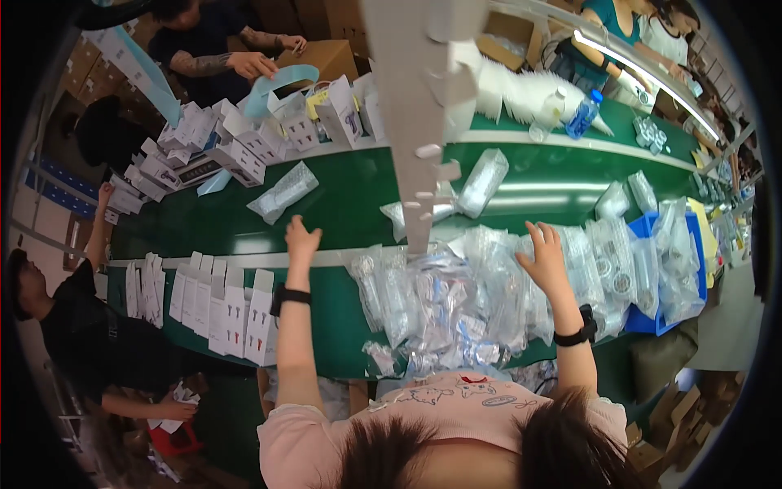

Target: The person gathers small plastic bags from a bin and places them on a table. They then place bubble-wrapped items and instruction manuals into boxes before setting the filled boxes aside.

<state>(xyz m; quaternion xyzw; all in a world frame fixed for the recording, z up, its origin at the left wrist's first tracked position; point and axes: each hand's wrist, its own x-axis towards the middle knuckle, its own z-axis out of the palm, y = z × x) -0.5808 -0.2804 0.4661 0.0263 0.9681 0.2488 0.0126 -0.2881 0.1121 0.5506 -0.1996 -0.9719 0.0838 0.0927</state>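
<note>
Holding our left hand [303, 242] open and empty, fingers spread over the near edge of the green conveyor belt [350, 183], we see 1 bubble-wrapped package [283, 191] lying on the belt near its fingertips at 11 o'clock, while upright white boxes [232, 314] stand between 7 and 8 o'clock from that hand. Our right hand [542, 257] is also open, fingers apart, over a heap of bagged packages [489, 277], though we cannot tell whether it touches them; a filled blue bin [698, 244] sits at its 3 o'clock.
</note>
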